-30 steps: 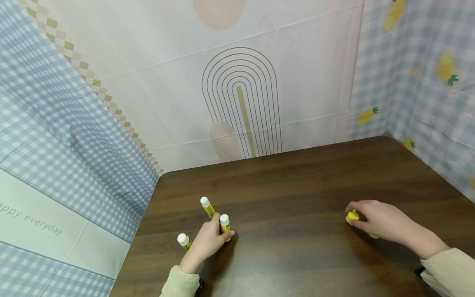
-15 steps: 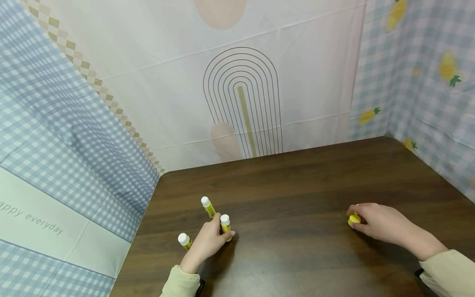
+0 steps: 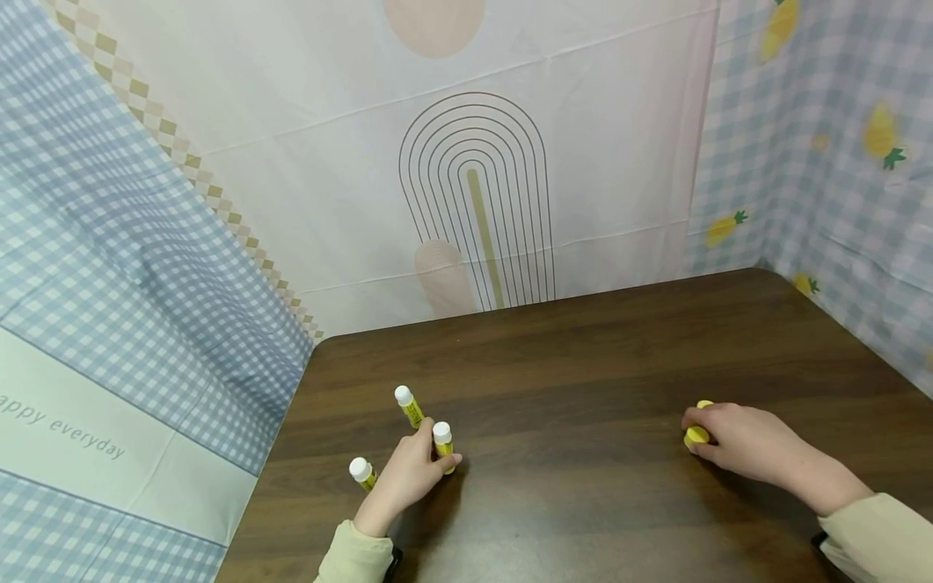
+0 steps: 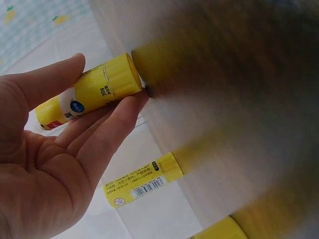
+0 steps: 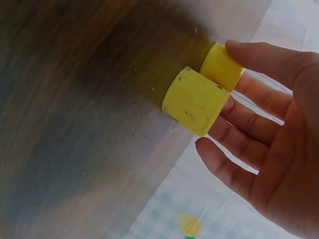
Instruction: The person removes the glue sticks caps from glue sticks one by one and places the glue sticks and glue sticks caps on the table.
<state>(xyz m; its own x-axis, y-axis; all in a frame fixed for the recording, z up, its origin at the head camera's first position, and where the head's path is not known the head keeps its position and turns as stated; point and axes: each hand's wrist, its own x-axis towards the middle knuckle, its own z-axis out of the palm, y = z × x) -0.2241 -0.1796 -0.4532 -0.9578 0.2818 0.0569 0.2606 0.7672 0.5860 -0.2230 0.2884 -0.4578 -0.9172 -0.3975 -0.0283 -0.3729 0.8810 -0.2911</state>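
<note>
My left hand [image 3: 408,470] grips an upright yellow glue stick [image 4: 89,92] with a white cap [image 3: 442,431], thumb on one side and fingers on the other. Its base is at the table. Another glue stick [image 3: 410,406] stands just beyond that hand, and a third glue stick [image 3: 362,472] stands to its left, partly hidden. Over on the right, my right hand [image 3: 747,437] is curled at two short yellow cylinders. Its thumb and fingers hold the smaller cylinder [image 5: 223,67]; the larger, scuffed cylinder [image 5: 195,102] lies against it, near the other fingertips.
The dark wooden table [image 3: 568,389] has rounded far corners. A pale printed curtain [image 3: 619,121] hangs behind it, with checked cloth [image 3: 182,267] at the left and pineapple-printed cloth [image 3: 838,202] at the right. Small crumbs dot the wood near the yellow cylinders.
My right hand has shifted slightly, and a second yellow cylinder now shows beyond its fingers; the yellow piece seen under the palm earlier is out of sight. My left hand stays on the glue stick.
</note>
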